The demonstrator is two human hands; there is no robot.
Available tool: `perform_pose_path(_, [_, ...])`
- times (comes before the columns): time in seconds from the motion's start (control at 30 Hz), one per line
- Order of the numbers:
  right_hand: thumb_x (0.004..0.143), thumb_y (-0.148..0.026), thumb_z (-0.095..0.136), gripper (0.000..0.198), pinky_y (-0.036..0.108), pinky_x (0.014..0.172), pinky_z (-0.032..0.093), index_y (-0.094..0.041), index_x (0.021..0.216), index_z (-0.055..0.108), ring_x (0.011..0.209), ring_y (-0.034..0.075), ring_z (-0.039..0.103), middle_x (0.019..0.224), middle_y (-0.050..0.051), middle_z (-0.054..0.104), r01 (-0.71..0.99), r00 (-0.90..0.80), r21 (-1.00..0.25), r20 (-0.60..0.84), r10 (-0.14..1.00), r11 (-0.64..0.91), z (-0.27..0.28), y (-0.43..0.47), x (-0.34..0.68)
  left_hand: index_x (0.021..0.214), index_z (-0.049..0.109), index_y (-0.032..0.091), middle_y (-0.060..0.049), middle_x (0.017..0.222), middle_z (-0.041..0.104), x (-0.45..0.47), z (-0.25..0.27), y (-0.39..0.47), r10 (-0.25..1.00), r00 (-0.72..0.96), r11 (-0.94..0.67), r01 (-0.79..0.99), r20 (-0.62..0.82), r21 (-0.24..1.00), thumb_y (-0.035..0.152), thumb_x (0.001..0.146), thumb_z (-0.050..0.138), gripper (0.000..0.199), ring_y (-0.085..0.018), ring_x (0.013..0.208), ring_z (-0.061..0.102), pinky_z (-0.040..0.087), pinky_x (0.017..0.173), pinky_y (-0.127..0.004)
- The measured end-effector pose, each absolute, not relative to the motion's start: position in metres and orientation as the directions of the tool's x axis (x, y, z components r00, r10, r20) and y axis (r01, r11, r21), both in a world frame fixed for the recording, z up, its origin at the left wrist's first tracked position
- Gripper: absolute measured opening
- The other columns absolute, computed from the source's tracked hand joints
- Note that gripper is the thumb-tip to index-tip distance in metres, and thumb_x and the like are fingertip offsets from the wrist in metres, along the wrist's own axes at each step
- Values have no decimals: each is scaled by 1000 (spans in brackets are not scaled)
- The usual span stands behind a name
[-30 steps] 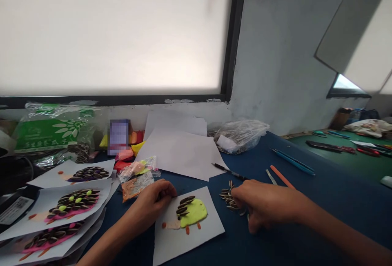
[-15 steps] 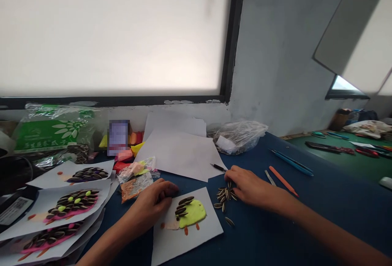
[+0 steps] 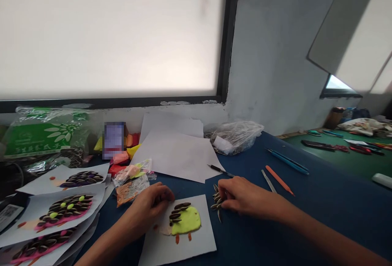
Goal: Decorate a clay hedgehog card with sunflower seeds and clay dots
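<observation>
Right hand (image 3: 240, 194) partly hides seeds (image 3: 216, 201), perhaps pen (image 3: 219, 170)

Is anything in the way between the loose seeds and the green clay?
No, nothing I can see stands between the loose seeds and the green clay. The right hand is on the seeds' far side, and the left hand is left of the clay.

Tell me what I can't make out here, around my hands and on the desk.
Head view: how many seeds are piled; the right hand covers some.
Head view: the far end of the pen; the same hand hides it.
Head view: print on the purple pack; blurred into squares.
Head view: the bottom of the lower pink picture; the frame edge cuts it.
</observation>
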State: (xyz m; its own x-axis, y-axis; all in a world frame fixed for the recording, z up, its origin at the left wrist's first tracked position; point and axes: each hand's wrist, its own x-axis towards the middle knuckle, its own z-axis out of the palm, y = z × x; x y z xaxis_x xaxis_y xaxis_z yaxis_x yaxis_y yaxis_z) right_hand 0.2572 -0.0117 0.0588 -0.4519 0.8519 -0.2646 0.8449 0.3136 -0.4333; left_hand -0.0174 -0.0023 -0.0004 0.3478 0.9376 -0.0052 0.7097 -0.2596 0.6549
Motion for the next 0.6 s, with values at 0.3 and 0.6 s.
perform_pose_path(0.3, [70, -29, 73, 20, 22, 53, 36, -19, 82, 61, 66, 15, 58, 74, -1, 63, 839, -460, -457, -305, 834, 296, 74, -15, 263, 85, 65, 19, -1, 75, 63, -19, 2, -3, 931, 360, -213, 685, -69, 697, 27, 77, 48, 21, -17, 67, 56, 40, 57, -24])
perform_pose_path(0.6, [85, -24, 59, 10, 24, 62, 40, -17, 91, 64, 71, 15, 60, 80, 3, 66, 766, -482, -509, -53, 875, 392, 37, -7, 248, 77, 66, 18, -2, 73, 66, -17, 11, -5, 936, 323, -188, 795, -139, 577, 25, 73, 51, 17, -19, 69, 58, 36, 57, -26])
